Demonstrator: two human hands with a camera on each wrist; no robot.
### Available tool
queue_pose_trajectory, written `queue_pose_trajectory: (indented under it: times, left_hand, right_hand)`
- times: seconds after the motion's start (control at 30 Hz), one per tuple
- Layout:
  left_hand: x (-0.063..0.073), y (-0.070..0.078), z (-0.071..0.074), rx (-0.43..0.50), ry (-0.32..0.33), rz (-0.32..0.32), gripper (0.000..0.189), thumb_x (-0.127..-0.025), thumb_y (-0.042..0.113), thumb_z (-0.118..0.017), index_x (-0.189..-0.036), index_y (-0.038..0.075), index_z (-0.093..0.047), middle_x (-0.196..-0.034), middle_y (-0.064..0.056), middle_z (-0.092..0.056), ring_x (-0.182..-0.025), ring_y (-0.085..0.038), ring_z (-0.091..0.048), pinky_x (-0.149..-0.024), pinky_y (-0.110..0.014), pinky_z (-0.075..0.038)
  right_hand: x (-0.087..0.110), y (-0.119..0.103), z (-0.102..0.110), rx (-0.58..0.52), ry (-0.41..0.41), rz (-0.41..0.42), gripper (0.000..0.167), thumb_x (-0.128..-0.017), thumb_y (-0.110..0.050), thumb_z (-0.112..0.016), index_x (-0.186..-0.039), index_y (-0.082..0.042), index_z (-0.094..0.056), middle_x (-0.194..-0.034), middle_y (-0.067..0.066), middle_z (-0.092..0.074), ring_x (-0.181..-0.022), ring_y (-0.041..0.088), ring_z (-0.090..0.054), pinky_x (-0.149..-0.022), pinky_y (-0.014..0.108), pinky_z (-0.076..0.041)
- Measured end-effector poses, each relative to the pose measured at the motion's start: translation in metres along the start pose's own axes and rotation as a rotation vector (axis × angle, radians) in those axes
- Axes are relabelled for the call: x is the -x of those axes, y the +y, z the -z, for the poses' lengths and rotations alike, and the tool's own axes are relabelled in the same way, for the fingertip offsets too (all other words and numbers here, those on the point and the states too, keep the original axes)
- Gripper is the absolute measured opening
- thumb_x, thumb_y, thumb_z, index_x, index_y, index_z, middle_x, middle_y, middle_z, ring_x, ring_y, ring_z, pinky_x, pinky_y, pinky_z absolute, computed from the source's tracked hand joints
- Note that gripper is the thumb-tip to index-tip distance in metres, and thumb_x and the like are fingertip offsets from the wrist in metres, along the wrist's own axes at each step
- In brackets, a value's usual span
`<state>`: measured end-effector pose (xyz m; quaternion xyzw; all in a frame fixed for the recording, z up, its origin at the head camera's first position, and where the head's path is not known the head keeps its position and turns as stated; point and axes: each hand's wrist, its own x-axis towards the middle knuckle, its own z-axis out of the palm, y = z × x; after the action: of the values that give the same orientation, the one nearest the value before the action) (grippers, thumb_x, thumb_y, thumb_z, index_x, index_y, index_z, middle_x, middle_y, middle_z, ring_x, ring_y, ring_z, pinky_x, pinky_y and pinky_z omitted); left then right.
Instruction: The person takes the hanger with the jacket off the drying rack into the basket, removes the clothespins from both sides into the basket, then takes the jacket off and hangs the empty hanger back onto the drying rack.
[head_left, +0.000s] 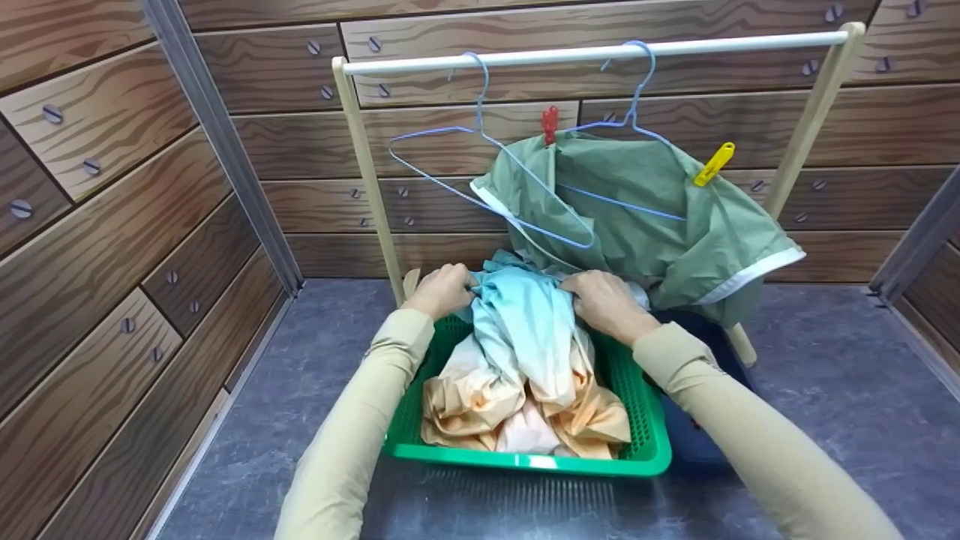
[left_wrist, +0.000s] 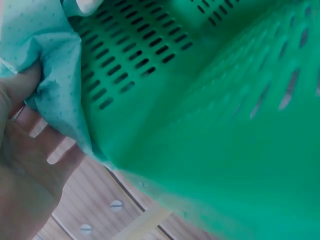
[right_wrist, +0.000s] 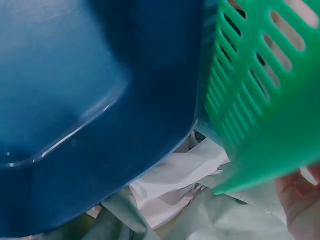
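A garment (head_left: 517,330) fading from turquoise to peach lies bunched in a green basket (head_left: 525,462), its turquoise end toward the far rim. My left hand (head_left: 442,289) pinches that end on its left side. In the left wrist view, the thumb and fingers of my left hand (left_wrist: 30,160) hold a fold of the turquoise cloth (left_wrist: 55,85) over the basket's edge. On the opposite side, my right hand (head_left: 606,301) grips the garment with curled fingers. The right wrist view shows only part of my right hand (right_wrist: 302,202), by the green rim, its fingertips hidden.
A rack with a white rod (head_left: 720,46) stands behind. From it hang a bare blue hanger (head_left: 442,177) and a green garment (head_left: 637,172) on another hanger, with a red clothespin (head_left: 550,124) and a yellow clothespin (head_left: 714,163). A dark blue tub (head_left: 694,427) sits right of the basket.
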<state>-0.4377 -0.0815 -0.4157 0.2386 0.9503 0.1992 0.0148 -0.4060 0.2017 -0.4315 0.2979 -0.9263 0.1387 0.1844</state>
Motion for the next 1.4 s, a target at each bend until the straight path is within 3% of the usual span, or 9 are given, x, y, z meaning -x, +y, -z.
queue_pose_trajectory:
  times: [0.07, 0.2, 0.33, 0.43, 0.53, 0.63, 0.93, 1.1, 1.4]
  left_hand:
    - [0.002, 0.001, -0.002, -0.023, 0.041, -0.017, 0.039, -0.092, 0.000, -0.054, -0.059, 0.016, -0.040, -0.057, 0.004, -0.024, -0.053, -0.013, -0.025, -0.054, -0.028, -0.024]
    - [0.004, 0.001, -0.002, -0.040, 0.162, -0.047, 0.037, -0.089, 0.000, -0.054, -0.060, 0.017, -0.039, -0.058, 0.005, -0.022, -0.053, -0.013, -0.021, -0.054, -0.029, -0.021]
    - [0.010, 0.002, 0.002, -0.024, 0.302, -0.034, 0.026, -0.092, 0.006, -0.055, -0.069, 0.017, -0.061, -0.057, 0.001, -0.039, -0.051, -0.014, -0.026, -0.051, -0.030, -0.022]
    - [0.018, 0.002, 0.007, 0.034, 0.379, -0.040, 0.024, -0.094, 0.009, -0.056, -0.093, 0.020, -0.077, -0.076, -0.002, -0.066, -0.054, -0.014, -0.045, -0.050, -0.031, -0.034]
    - [0.028, 0.001, 0.012, 0.111, 0.440, -0.086, 0.026, -0.093, 0.008, -0.057, -0.105, 0.018, -0.078, -0.101, -0.002, -0.073, -0.078, -0.015, -0.064, -0.068, -0.033, -0.049]
    - [0.038, 0.000, 0.015, 0.186, 0.499, -0.145, 0.027, -0.092, 0.007, -0.059, -0.109, 0.018, -0.077, -0.109, 0.003, -0.072, -0.101, -0.014, -0.066, -0.086, -0.034, -0.051]
    - [0.067, 0.009, 0.020, 0.275, 0.657, -0.333, 0.031, -0.091, -0.003, -0.059, -0.113, 0.012, -0.075, -0.114, -0.002, -0.071, -0.107, -0.014, -0.065, -0.093, -0.029, -0.048]
    - [0.072, 0.016, 0.017, 0.262, 0.677, -0.330, 0.031, -0.091, -0.002, -0.060, -0.112, 0.013, -0.076, -0.113, -0.001, -0.071, -0.106, -0.014, -0.066, -0.091, -0.030, -0.049]
    - [0.065, 0.020, 0.020, 0.085, 0.695, -0.235, 0.028, -0.090, 0.000, -0.062, -0.110, 0.014, -0.077, -0.111, 0.001, -0.072, -0.096, -0.019, -0.062, -0.079, -0.035, -0.049]
  right_hand:
    - [0.001, 0.000, 0.003, -0.046, 0.030, -0.016, 0.027, -0.083, 0.009, -0.053, -0.073, -0.014, -0.064, -0.081, 0.006, -0.068, -0.075, 0.025, -0.065, -0.065, 0.045, -0.051]
    - [0.001, -0.003, 0.016, -0.141, 0.074, -0.011, 0.030, -0.084, 0.009, -0.052, -0.086, -0.014, -0.071, -0.096, 0.005, -0.071, -0.088, 0.024, -0.068, -0.073, 0.043, -0.053]
    - [0.001, -0.011, 0.031, -0.207, 0.114, 0.040, 0.036, -0.087, 0.010, -0.051, -0.105, -0.010, -0.075, -0.113, 0.008, -0.070, -0.105, 0.026, -0.065, -0.086, 0.043, -0.052]
    - [0.006, -0.020, 0.039, -0.216, 0.147, 0.070, 0.038, -0.089, 0.010, -0.053, -0.118, -0.006, -0.072, -0.121, 0.011, -0.067, -0.114, 0.029, -0.061, -0.093, 0.045, -0.049]
    - [0.016, -0.029, 0.046, -0.208, 0.186, 0.094, 0.038, -0.089, 0.011, -0.055, -0.119, -0.005, -0.071, -0.121, 0.011, -0.067, -0.113, 0.029, -0.060, -0.093, 0.044, -0.049]
    - [0.027, -0.036, 0.051, -0.214, 0.247, 0.139, 0.038, -0.088, 0.013, -0.057, -0.119, -0.004, -0.071, -0.120, 0.010, -0.067, -0.110, 0.027, -0.061, -0.090, 0.041, -0.050]
    - [0.055, -0.054, 0.064, -0.222, 0.435, 0.287, 0.036, -0.085, 0.017, -0.062, -0.115, -0.001, -0.072, -0.120, 0.010, -0.068, -0.107, 0.026, -0.062, -0.089, 0.029, -0.049]
    - [0.063, -0.062, 0.064, -0.252, 0.480, 0.291, 0.038, -0.083, 0.019, -0.061, -0.112, -0.001, -0.073, -0.118, 0.010, -0.068, -0.105, 0.028, -0.062, -0.092, 0.025, -0.046]
    - [0.069, -0.063, 0.056, -0.273, 0.478, 0.226, 0.034, -0.085, 0.013, -0.066, -0.113, -0.004, -0.074, -0.117, 0.010, -0.069, -0.106, 0.026, -0.062, -0.090, 0.028, -0.048]
